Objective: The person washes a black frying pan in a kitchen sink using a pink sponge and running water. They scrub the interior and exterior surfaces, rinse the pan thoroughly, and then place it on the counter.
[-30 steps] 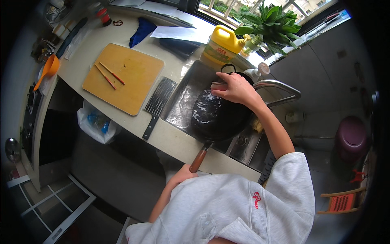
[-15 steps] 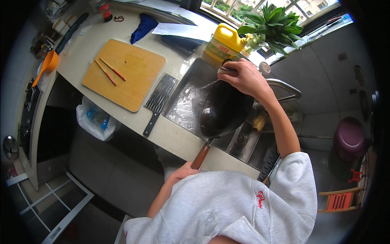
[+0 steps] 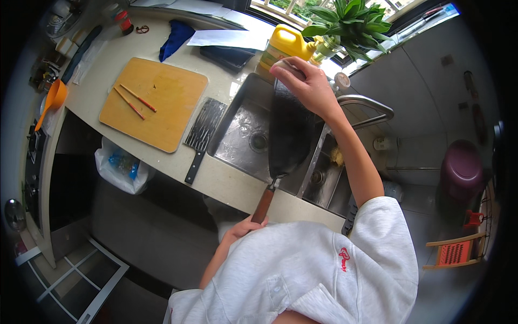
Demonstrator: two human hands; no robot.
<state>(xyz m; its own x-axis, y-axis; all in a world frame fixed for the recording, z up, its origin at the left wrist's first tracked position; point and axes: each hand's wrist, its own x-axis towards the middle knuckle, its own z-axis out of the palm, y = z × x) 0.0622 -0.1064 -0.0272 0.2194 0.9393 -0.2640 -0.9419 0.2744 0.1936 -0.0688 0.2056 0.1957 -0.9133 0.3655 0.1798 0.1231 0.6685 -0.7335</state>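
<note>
With the left grip [image 3: 245, 227] around the near handle [image 3: 263, 205], best clenched firmly to steady the tilted wok [image 3: 291, 129], the right grip [image 3: 308, 89] pinched a pale pad [image 3: 290, 68].

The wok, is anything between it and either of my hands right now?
Nothing visible on the left: your left hand grips the wooden handle. At the far rim, your right hand holds a small pale object close to the wok; whether it separates fingers from rim can't be made out.
</note>
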